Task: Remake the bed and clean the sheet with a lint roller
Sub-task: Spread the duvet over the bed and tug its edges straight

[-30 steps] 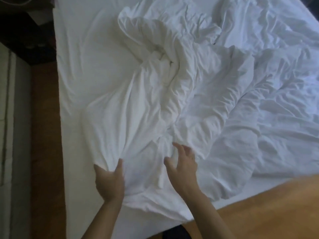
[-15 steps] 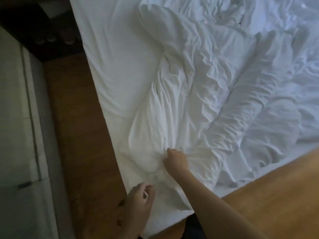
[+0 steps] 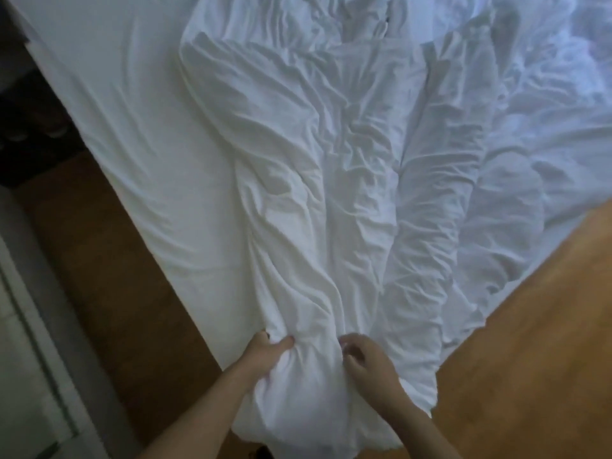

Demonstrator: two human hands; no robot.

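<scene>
Your left hand (image 3: 265, 351): grips a bunch of the white duvet (image 3: 331, 193) at its near end, thumb over the top, fingers (image 3: 284, 342) curled into the cloth.
Your right hand (image 3: 367, 359): just beside the left, fingers curled on the same gathered end; whether they actually pinch the fabric, you cannot tell.
Duvet: crumpled in long folds, running from the bed's near corner up across the mattress, its near end hanging past the corner.
Fitted sheet (image 3: 132, 111): lies bare and lightly creased to the left of the duvet.
Floor (image 3: 530, 342): wooden boards on both sides of the bed corner.
</scene>
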